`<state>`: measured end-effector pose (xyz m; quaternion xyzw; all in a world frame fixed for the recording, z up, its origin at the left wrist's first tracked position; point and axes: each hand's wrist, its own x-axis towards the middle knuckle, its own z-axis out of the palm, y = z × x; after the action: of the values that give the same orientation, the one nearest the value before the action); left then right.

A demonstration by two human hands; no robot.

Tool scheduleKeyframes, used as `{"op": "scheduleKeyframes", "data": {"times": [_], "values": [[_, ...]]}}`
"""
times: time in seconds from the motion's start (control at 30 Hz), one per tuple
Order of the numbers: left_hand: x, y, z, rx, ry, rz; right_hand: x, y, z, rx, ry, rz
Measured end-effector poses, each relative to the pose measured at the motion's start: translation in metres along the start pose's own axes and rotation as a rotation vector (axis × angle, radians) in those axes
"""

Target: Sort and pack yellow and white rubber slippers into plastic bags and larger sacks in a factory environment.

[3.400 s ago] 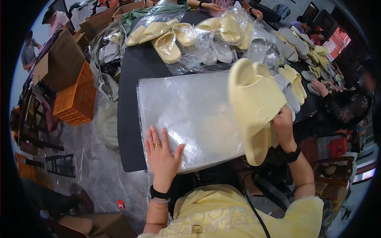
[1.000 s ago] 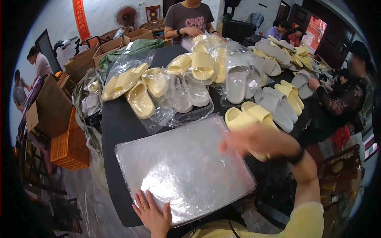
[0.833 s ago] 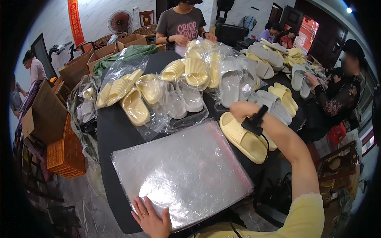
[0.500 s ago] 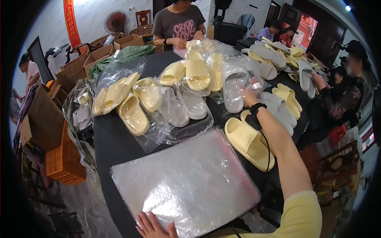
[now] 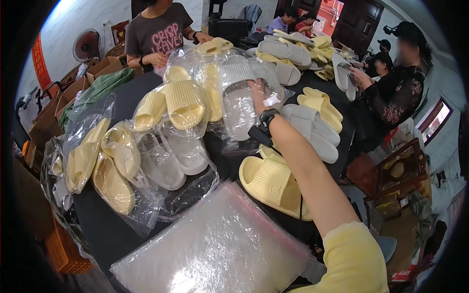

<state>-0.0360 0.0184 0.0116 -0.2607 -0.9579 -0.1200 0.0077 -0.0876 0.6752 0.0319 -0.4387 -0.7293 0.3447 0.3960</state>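
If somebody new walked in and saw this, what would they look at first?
Probably the shiny stack of clear plastic, big and bright at the bottom of the picture. Next, maybe the pale yellow slippers in clear wrapping, left of the middle on the black table. Then the right hand, up at a wrapped grey slipper just above the middle.

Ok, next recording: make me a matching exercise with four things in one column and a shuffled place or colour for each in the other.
1. right hand
2. stack of bags
3. basket
4. cloth

A. green, at the upper left
B. orange, at the lower left
C. at the wrapped grey slippers
D. clear, at the bottom of the picture

Pairs: 1-C, 2-D, 3-B, 4-A
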Motion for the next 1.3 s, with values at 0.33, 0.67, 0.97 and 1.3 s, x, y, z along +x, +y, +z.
{"op": "scheduleKeyframes", "data": {"times": [0.33,0.67,0.97,1.3], "values": [[-0.004,0.003,-0.003,-0.002,-0.001,-0.013,0.034,0.01,0.014,-0.069,0.459,-0.109],[-0.004,0.001,-0.005,0.019,-0.006,0.013,-0.065,-0.131,-0.046,0.239,-0.089,-0.32],[-0.001,-0.005,0.0,-0.065,0.004,-0.041,-0.256,-0.136,-0.102,-0.081,-0.65,-0.884],[-0.01,-0.032,-0.004,-1.032,0.275,-0.303,-0.385,-0.11,-0.018,-0.053,-1.48,-1.048]]}}
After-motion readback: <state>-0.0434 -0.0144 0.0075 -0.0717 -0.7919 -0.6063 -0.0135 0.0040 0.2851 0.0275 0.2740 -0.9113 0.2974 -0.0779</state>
